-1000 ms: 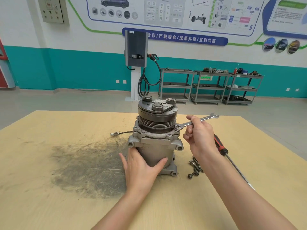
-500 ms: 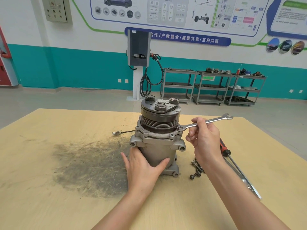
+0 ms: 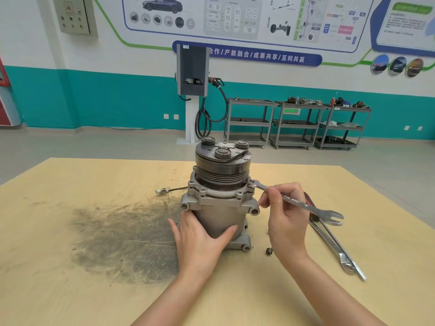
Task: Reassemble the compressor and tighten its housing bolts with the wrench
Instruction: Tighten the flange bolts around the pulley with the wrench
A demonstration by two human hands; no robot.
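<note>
The grey metal compressor (image 3: 219,208) stands upright on the wooden table (image 3: 70,290), its dark pulley on top. My left hand (image 3: 200,241) wraps around the lower front of its housing, thumb on the right side. My right hand (image 3: 286,220) grips the shaft of a silver wrench (image 3: 306,205). The wrench's ring end sits on a housing bolt (image 3: 251,184) at the right of the flange. Its open-jaw end points right and toward me.
A red-handled screwdriver (image 3: 309,203) and another long wrench (image 3: 334,245) lie on the table to the right of my right hand. One loose bolt (image 3: 269,250) lies by my right wrist. A dark smudge (image 3: 122,241) and a wire with connector (image 3: 162,190) lie left of the compressor.
My right hand has swung the wrench handle clockwise, from pointing right and away to pointing right and toward me, ring end staying on the bolt. My left hand has kept its hold.
</note>
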